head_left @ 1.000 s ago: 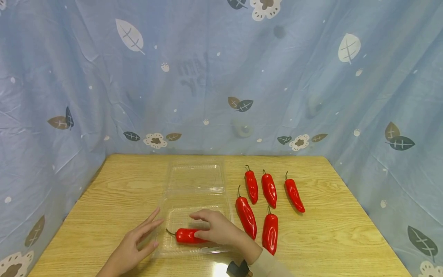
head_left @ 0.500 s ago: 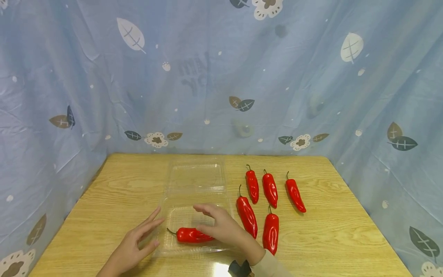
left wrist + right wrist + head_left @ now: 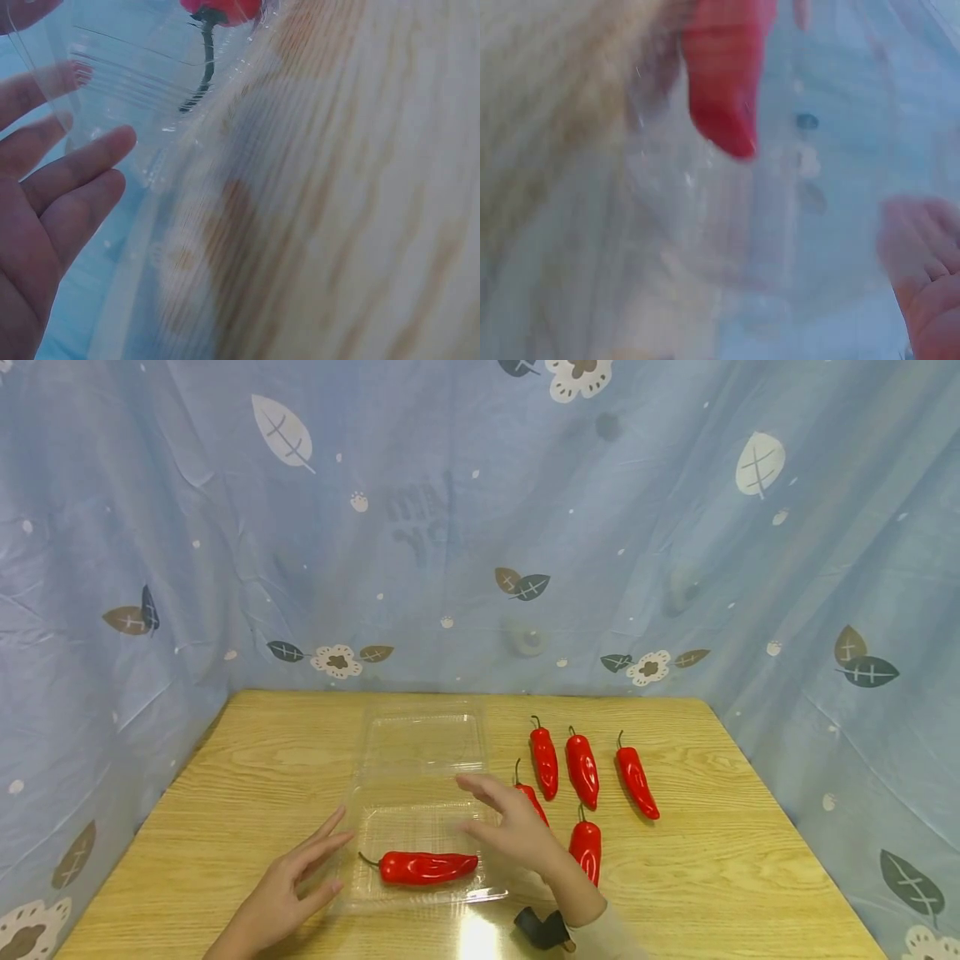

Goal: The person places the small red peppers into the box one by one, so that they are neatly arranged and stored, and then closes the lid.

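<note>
Pepper (image 3: pixel 427 868) in clear tray (image 3: pixel 412 828) prob. light, firm, slick; best grip mid-body, not stem (image 3: pixel 367 860); L hand (image 3: pixel 288 881) & R hand (image 3: pixel 517 833) empty, relaxed

Your long red peppers (image 3: pixel 427 868): smooth, glossy
Your clear rectangular plastic container (image 3: pixel 412 827): shiny
Yellow wood-grain tabletop (image 3: pixel 712 868): glossy
Blue leaf-print cloth (image 3: pixel 442 510): matt

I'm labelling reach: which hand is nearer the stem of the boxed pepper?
Left: the left hand is beside the stem; the right hand is farther, near the pointed end of the pepper.
</note>
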A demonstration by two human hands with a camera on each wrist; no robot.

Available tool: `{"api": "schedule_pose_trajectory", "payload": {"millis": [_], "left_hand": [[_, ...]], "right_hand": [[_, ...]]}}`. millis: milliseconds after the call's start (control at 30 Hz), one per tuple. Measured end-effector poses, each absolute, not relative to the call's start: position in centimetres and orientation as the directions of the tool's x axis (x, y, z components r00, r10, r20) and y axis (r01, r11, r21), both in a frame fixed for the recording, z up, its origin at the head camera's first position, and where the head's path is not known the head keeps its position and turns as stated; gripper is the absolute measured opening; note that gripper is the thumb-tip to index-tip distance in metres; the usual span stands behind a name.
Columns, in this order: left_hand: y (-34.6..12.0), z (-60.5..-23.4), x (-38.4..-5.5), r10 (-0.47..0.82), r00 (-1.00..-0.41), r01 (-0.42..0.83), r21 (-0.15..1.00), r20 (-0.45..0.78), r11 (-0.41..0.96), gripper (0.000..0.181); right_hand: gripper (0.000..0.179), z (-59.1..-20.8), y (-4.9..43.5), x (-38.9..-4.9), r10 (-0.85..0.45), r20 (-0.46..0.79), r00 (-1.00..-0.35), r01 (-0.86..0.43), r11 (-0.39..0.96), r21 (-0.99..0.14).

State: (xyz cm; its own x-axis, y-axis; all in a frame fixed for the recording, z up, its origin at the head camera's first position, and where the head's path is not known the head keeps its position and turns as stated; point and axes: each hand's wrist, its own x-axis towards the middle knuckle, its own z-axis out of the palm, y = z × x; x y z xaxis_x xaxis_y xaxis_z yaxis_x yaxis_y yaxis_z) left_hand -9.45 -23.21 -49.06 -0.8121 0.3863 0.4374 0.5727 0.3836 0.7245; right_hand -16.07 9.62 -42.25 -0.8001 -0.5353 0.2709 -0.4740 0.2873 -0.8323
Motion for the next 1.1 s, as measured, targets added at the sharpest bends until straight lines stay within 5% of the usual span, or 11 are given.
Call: {"api": "schedule_pose_trajectory", "payload": {"millis": [667, 1100], "left_hand": [[-23.2, -49.0, -9.4, 0.382, -0.826, 0.552, 0.732, 0.414, 0.400, 0.054], [-23.1, -48.8, -9.3, 0.368, -0.836, 0.540, 0.731, 0.408, 0.418, 0.054]], "right_hand": [[0.052, -41.1, 18.2, -17.8, -0.270, 0.405, -0.874, -0.477, 0.312, -0.822], [0.050, -42.7, 23.9, -19.2, -0.101, 0.351, -0.931, -0.363, 0.337, -0.868]]}}
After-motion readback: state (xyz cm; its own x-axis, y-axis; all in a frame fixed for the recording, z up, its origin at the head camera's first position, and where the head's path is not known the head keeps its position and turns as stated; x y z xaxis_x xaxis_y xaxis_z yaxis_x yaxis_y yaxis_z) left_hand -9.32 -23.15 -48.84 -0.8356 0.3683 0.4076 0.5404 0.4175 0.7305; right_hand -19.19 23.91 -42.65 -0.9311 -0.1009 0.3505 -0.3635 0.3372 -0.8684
